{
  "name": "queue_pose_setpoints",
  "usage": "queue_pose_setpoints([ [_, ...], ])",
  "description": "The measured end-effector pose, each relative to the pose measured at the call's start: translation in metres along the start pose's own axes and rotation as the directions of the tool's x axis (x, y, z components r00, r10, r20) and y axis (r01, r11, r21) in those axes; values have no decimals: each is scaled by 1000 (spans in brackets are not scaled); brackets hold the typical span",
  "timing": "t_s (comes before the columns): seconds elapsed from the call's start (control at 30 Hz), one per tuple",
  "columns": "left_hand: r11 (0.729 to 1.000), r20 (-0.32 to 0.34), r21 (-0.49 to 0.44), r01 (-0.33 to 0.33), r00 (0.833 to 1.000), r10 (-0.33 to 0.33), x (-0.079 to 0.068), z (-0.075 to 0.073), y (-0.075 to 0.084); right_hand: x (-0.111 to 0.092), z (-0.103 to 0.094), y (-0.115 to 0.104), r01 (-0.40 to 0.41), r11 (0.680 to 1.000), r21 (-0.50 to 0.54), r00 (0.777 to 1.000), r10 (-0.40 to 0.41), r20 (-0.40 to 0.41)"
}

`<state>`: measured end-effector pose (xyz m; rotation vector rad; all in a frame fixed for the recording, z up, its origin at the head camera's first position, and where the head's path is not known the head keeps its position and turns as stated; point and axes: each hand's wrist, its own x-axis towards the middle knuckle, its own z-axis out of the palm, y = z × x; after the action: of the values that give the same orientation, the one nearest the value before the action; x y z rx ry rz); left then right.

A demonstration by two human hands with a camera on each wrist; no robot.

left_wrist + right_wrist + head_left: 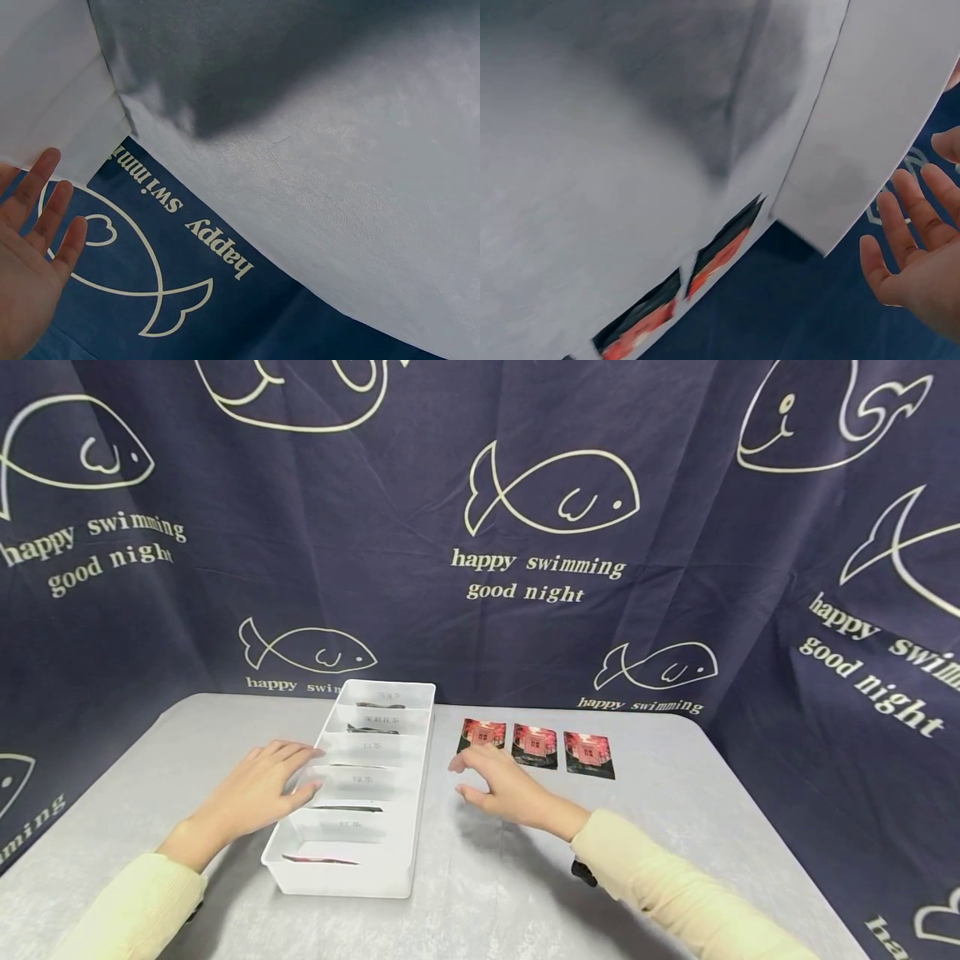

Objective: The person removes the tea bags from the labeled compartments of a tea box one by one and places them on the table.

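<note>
A long white box (410,827) with several labelled compartments stands on the table, thin flat packets in its sections. My left hand (258,789) is at the box's left side, fingertips and thumb right at the rim; in the left wrist view its fingers (54,214) are spread and fairly straight. Between the box and three red-and-black flat packets (535,745) hovers my right hand (513,787), overlapping the leftmost packet in the head view. The right wrist view shows its loosely bent fingers (911,214) beside the box wall (870,105), holding nothing.
The packets lie in a row right of the box on a grey table (600,877). A dark blue curtain (420,527) with fish drawings and lettering hangs behind and along both sides. Something small and black (583,872) shows under the right sleeve.
</note>
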<state>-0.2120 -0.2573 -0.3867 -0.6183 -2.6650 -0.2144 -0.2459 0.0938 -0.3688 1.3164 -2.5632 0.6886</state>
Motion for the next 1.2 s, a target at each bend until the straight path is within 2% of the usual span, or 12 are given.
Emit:
queue_pose_setpoints([
  [0.4,1000,3,0,1,1000,-1,0,1,-1,8,6,-40,106,993,-55,993,-103,53],
  [0.73,1000,4,6,-1,1000,1,0,0,0,13,11,-67,213,974,-76,974,-205,99],
  [1.2,1000,13,7,4,1000,-4,0,0,0,22,26,-83,315,945,-90,945,-303,125],
])
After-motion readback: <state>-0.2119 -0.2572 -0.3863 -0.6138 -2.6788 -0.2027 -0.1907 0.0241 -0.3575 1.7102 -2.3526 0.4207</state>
